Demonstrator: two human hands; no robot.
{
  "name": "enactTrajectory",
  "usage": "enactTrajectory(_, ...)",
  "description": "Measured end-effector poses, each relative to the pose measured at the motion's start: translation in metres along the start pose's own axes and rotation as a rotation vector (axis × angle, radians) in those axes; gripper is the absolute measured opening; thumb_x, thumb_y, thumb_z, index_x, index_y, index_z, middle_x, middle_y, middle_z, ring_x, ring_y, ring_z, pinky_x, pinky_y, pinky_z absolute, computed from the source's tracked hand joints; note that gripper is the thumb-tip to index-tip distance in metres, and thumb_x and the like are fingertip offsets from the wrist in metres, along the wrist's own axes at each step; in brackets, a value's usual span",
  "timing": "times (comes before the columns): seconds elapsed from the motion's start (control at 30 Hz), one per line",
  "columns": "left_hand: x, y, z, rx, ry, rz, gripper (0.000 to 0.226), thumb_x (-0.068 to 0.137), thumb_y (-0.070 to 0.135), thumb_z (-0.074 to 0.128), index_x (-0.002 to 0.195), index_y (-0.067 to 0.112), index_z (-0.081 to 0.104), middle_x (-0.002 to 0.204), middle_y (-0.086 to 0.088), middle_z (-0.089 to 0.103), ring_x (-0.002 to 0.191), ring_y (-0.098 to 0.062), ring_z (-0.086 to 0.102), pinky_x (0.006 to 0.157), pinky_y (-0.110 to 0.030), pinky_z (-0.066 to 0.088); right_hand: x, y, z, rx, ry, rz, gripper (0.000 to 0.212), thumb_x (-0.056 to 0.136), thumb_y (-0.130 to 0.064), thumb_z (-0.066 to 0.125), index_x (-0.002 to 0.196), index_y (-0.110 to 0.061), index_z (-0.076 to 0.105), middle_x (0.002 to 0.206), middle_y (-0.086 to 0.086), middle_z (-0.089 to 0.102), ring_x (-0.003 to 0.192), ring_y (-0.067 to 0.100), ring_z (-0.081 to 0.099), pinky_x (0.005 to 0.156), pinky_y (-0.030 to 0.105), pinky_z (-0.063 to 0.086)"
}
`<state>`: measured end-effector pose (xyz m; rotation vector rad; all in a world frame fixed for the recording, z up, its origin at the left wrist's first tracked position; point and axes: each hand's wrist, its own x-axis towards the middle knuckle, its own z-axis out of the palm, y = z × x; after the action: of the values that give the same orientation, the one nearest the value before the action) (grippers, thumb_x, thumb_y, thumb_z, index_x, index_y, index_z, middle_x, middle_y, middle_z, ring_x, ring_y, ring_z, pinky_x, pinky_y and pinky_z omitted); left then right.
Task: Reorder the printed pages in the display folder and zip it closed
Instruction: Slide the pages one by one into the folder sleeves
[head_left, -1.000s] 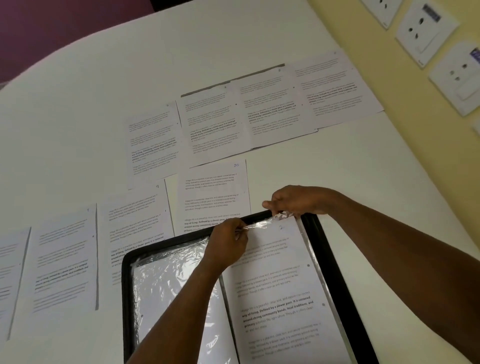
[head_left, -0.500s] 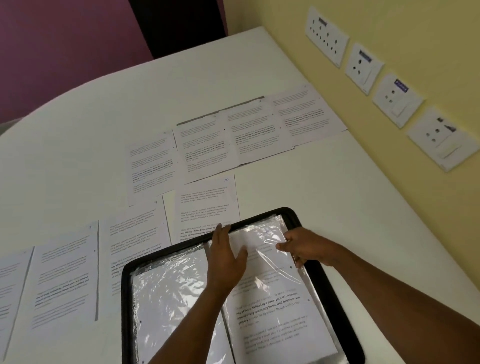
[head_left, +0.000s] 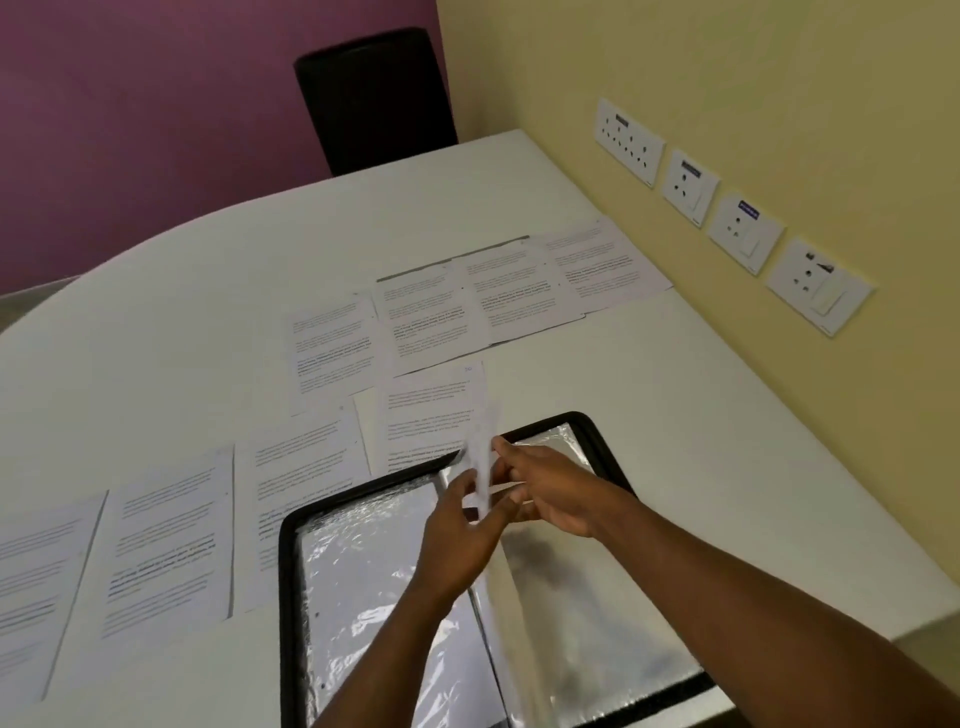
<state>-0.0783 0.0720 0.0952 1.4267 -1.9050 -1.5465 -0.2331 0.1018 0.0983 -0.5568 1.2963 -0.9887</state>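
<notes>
A black-rimmed display folder (head_left: 284, 597) lies open near the table's front edge, with shiny plastic sleeves on both halves. One sleeve with a printed page (head_left: 482, 441) stands upright, edge-on, over the spine. My right hand (head_left: 553, 491) pinches that sleeve from the right. On its left side my left hand (head_left: 457, 530) touches it with spread, straight fingers. Several loose printed pages (head_left: 431, 317) lie on the table in rows beyond and left of the folder, and one sheet (head_left: 431, 410) is partly under the folder's top edge.
The white table (head_left: 727, 415) runs along a yellow wall on the right with a row of sockets (head_left: 691, 184). A black chair (head_left: 374, 98) stands behind the table's far end. More pages (head_left: 166, 551) lie close to the folder's left rim.
The sleeve with the page lay flat on the right half; it now stands upright over the spine. My right hand lifted it leftward. My left hand left the flat page and moved against it.
</notes>
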Motion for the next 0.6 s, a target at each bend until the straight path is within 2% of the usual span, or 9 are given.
enactTrajectory(0.07, -0.01, -0.006, -0.02, -0.027, 0.016, -0.005, 0.036, 0.09, 0.046, 0.062, 0.124, 0.045, 0.052, 0.113, 0.021, 0.061, 0.1, -0.002, 0.059, 0.087, -0.03, 0.052, -0.001, 0.004, 0.023, -0.017, -0.023, -0.014, 0.047, 0.096, -0.052, 0.048, 0.101, -0.009, 0.065, 0.112, 0.009, 0.07, 0.103, 0.026, 0.068, 0.091, 0.039, 0.055)
enactTrajectory(0.13, -0.02, -0.016, -0.043, -0.038, 0.058, -0.028, 0.025, 0.097, 0.027, 0.052, 0.119, 0.036, 0.06, 0.111, 0.012, 0.067, 0.099, -0.008, 0.063, 0.088, -0.034, 0.055, 0.0, 0.01, 0.047, -0.071, -0.058, -0.023, 0.05, 0.095, -0.054, 0.047, 0.106, -0.008, 0.065, 0.117, 0.007, 0.068, 0.11, 0.021, 0.065, 0.097, 0.039, 0.052)
enactTrajectory(0.23, -0.033, -0.034, -0.082, -0.056, 0.124, -0.075, 0.035, 0.093, 0.005, 0.042, 0.099, 0.025, 0.071, 0.097, 0.002, 0.073, 0.089, -0.018, 0.069, 0.081, -0.038, 0.058, 0.002, 0.023, 0.082, -0.211, -0.086, -0.058, 0.05, 0.095, -0.054, 0.047, 0.119, -0.013, 0.062, 0.125, 0.0, 0.063, 0.116, 0.012, 0.06, 0.1, 0.036, 0.049)
enactTrajectory(0.33, -0.041, -0.056, -0.117, -0.062, 0.2, -0.161, 0.03, 0.094, 0.005, 0.046, 0.092, 0.023, 0.069, 0.093, 0.001, 0.071, 0.086, -0.017, 0.067, 0.075, -0.033, 0.056, 0.008, 0.041, 0.11, -0.464, -0.04, -0.1, 0.045, 0.094, -0.054, 0.048, 0.12, -0.021, 0.062, 0.124, -0.004, 0.062, 0.114, 0.01, 0.058, 0.101, 0.033, 0.047)
enactTrajectory(0.4, -0.04, -0.078, -0.137, -0.05, 0.227, -0.226, 0.021, 0.094, 0.01, 0.051, 0.101, 0.018, 0.069, 0.097, -0.004, 0.07, 0.089, -0.022, 0.066, 0.081, -0.038, 0.057, 0.014, 0.058, 0.119, -0.72, 0.02, -0.145, 0.04, 0.095, -0.053, 0.05, 0.116, -0.023, 0.064, 0.122, -0.006, 0.063, 0.113, 0.012, 0.058, 0.101, 0.03, 0.044)
enactTrajectory(0.47, -0.034, -0.1, -0.154, -0.023, 0.221, -0.274, 0.018, 0.093, 0.012, 0.056, 0.106, 0.013, 0.068, 0.102, -0.009, 0.069, 0.093, -0.027, 0.066, 0.088, -0.045, 0.055, 0.019, 0.078, 0.122, -0.856, 0.02, -0.169, 0.034, 0.093, -0.049, 0.055, 0.117, -0.026, 0.062, 0.127, -0.009, 0.061, 0.12, 0.011, 0.055, 0.102, 0.026, 0.041)
enactTrajectory(0.53, -0.029, -0.121, -0.166, -0.034, 0.214, -0.333, 0.014, 0.09, 0.011, 0.061, 0.103, 0.01, 0.067, 0.105, -0.013, 0.069, 0.093, -0.029, 0.066, 0.086, -0.043, 0.056, 0.024, 0.096, 0.121, -0.986, -0.007, -0.185, 0.041, 0.092, -0.047, 0.058, 0.127, -0.026, 0.058, 0.139, -0.008, 0.052, 0.131, 0.01, 0.046, 0.108, 0.024, 0.035)
enactTrajectory(0.6, -0.026, -0.137, -0.173, -0.043, 0.221, -0.391, 0.013, 0.088, 0.01, 0.064, 0.1, 0.008, 0.067, 0.105, -0.016, 0.068, 0.089, -0.028, 0.065, 0.075, -0.037, 0.056, 0.029, 0.109, 0.119, -1.16, -0.034, -0.19, 0.051, 0.093, -0.047, 0.056, 0.139, -0.026, 0.048, 0.155, -0.006, 0.033, 0.142, 0.011, 0.03, 0.115, 0.025, 0.025)
